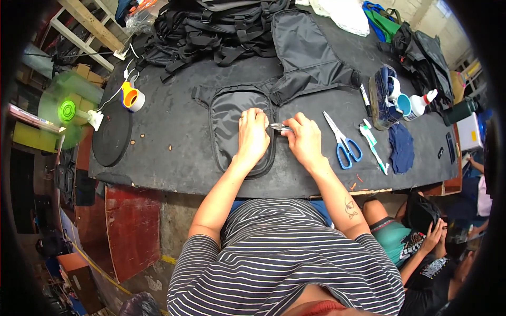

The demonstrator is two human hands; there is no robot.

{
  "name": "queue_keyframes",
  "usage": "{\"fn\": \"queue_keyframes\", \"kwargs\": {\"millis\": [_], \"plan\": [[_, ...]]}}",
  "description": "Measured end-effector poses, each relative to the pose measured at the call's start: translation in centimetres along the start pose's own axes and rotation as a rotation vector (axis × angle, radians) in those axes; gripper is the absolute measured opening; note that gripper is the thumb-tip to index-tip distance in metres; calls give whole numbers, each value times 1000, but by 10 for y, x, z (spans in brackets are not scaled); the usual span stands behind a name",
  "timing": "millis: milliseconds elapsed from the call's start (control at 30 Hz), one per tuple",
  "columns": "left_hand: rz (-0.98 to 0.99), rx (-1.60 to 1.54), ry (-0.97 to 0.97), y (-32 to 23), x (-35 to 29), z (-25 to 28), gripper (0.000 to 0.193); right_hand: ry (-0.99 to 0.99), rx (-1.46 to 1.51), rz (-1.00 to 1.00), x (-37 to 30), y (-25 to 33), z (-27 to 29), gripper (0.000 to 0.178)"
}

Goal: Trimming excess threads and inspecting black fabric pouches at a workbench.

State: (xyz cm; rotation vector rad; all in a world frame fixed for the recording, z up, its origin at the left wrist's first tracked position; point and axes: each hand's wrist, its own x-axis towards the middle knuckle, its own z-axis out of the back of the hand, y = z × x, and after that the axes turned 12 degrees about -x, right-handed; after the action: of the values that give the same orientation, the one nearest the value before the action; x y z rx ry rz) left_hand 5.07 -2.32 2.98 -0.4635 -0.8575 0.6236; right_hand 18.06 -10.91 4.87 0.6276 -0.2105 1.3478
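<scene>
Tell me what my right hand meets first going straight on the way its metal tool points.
Probably the left hand, just beyond the tip of the metal tool; depth is unclear, so the black panel might come first.

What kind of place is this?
Probably a small bag-making or repair workshop: a heap of black strapped fabric bags, a rounded black fabric panel and blue-handled metal scissors share one broad dark worktable.

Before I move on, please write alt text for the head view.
A person's left hand is over a black fabric panel on a dark table; the right hand holds a small metal tool near the panel's edge. Blue-handled scissors lie to the right, with black bags heaped behind.
</scene>
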Motion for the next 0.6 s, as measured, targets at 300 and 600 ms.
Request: {"fn": "queue_keyframes", "kwargs": {"millis": [300,600], "plan": [[145,79,74,-32,3,24,39,-67,256,-349,-8,-14,-2,23],[51,-14,58,-57,-4,56,13,245,1181,-713,-26,-17,4,27]]}}
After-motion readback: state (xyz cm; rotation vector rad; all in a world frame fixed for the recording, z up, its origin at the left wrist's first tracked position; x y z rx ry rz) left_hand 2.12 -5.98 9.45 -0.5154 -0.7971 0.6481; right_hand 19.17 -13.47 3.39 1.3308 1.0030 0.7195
